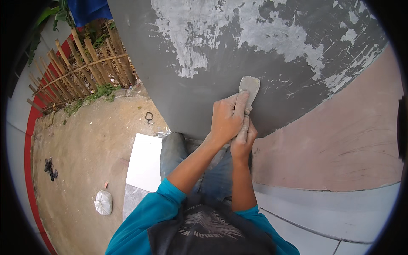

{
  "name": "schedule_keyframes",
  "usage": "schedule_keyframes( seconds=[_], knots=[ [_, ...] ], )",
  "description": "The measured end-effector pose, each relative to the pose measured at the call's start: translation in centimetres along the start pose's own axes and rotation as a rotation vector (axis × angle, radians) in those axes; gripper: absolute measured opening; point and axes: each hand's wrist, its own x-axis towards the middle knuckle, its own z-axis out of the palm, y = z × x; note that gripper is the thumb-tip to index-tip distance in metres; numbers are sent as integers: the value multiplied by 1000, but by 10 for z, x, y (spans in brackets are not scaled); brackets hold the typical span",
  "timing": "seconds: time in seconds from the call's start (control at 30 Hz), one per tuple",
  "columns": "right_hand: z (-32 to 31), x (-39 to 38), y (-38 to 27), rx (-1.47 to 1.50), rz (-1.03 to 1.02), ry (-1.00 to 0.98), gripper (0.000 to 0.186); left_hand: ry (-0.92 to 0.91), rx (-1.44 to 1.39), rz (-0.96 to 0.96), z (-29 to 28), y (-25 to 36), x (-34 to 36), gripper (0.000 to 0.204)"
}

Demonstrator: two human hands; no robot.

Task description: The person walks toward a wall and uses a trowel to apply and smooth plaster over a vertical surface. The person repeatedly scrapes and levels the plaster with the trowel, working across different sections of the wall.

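A putty knife [249,86] with a pale, putty-smeared blade lies against a dark grey wall [191,102]. My left hand [227,115] is closed on it, with fingers stretched along the blade. Just below and to the right, my right hand [245,140] closes around the handle end, which the fingers mostly hide. Both hands touch each other, and pale dust coats their fingers. Above the blade, whitish patches [278,38] with ragged edges spread over the grey surface.
A pinkish wall section [327,140] curves along the right, above white tiles [331,212]. By my legs lies a white panel [144,161]. On the dirt ground at left sit a tied white bag [103,202] and a dark object [51,169]. A bamboo fence [80,72] stands behind.
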Motion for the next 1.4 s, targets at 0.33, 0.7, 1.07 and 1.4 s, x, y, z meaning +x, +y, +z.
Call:
schedule_keyframes(
  seconds=[0.33,0.7,1.07,1.4],
  knots=[
    [6,-47,50,-57,233,65,43,-29,94,-119,-13,-48,-28,51],
    [18,-19,28,-157,-44,8,45,3,41,-36,-16,-17,-11,49],
    [24,-33,36,-52,80,74,41,-40,148,-124,-18,-24,-16,47],
    [11,-16,34,-79,129,7,46,-25,205,21,-14,-31,-8,46]
  ],
)
